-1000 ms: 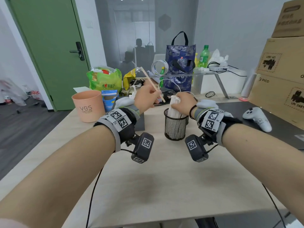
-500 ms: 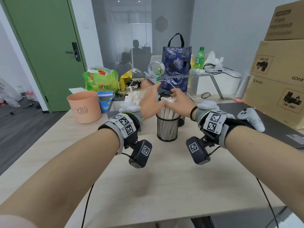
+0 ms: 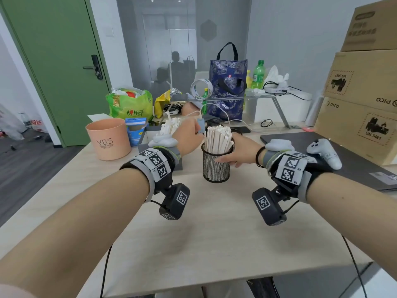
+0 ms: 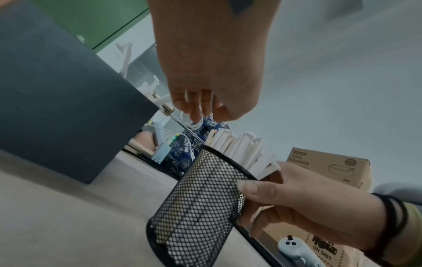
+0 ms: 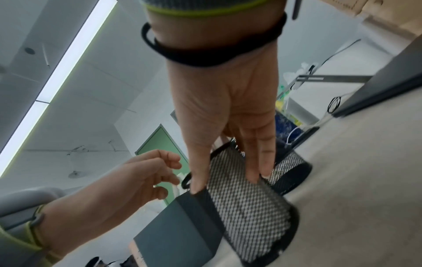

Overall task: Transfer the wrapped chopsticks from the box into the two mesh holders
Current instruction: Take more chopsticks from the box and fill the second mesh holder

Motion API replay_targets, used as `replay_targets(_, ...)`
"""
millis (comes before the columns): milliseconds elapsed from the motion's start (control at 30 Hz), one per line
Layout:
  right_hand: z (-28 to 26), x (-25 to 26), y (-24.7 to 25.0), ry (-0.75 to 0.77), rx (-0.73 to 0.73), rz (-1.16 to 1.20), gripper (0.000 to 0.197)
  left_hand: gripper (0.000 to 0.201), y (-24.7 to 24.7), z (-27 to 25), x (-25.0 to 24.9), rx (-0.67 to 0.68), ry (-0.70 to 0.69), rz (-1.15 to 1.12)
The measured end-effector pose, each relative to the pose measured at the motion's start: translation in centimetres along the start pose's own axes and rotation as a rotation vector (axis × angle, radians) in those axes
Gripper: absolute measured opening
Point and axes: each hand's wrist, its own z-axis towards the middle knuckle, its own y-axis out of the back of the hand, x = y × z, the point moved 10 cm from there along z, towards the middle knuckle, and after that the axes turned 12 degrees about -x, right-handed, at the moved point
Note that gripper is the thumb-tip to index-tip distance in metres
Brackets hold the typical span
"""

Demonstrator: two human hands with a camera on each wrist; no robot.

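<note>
Head view: right hand steadying the black mesh holder on the table, fingers wrapped round its wall; holder packed with wrapped chopsticks; left hand hovering between holder and grey box, more wrapped pairs standing in the box.

Left wrist view: left hand loosely curled, gripping nothing, just above the chopstick tops.

Right wrist view: second mesh holder standing just behind the first.

Step, as judged: between transfers. Next: reaching into the box, pinching another pair, probably feeding the second holder.

Right hand gripping (left hand loosely curled, empty)
</note>
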Motion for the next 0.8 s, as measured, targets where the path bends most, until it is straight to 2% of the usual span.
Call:
replay_targets(67, 0.9, 0.0, -0.6, -0.022, -0.031, 0.03, 0.064, 0.004, 0.3, -0.2, 0.7, 0.021, 0.041, 0.064)
replay_targets(200, 2.5, 0.5, -1.5, -0.037, -0.095, 0.04, 0.062, 0.012, -0.3, -0.8, 1.1, 0.11, 0.079, 0.036)
replay_targets(367, 5.0, 1.0, -2.5, -0.07, -0.157, 0.054, 0.043, 0.023, -0.8, -0.4, 1.8, 0.163, 0.112, -0.013)
replay_targets(533, 7.0, 0.6, -1.2, -0.067, -0.216, -0.235, 0.025, 0.033, -2.6, 0.6, 2.3, 0.242, 0.099, 0.181)
replay_targets(600, 7.3, -0.1, 0.6, -0.072, -0.267, -0.308, 0.033, 0.034, -3.5, 1.2, 2.5, 0.248, 0.105, 0.222)
replay_targets(633, 7.3, -0.7, 1.1, -0.087, -0.268, -0.342, 0.037, 0.035, -3.6, 1.3, 2.5, 0.242, 0.107, 0.233)
replay_targets(700, 7.2, -2.7, 1.3, -0.161, -0.176, -0.367, 0.037, 0.036, -4.3, 1.8, 2.1, 0.225, 0.097, 0.274)
replay_targets(800, 6.3, -5.0, 0.8, -0.278, -0.031, -0.252, 0.019, 0.039, -5.0, 2.6, 1.6, 0.202, 0.061, 0.311)
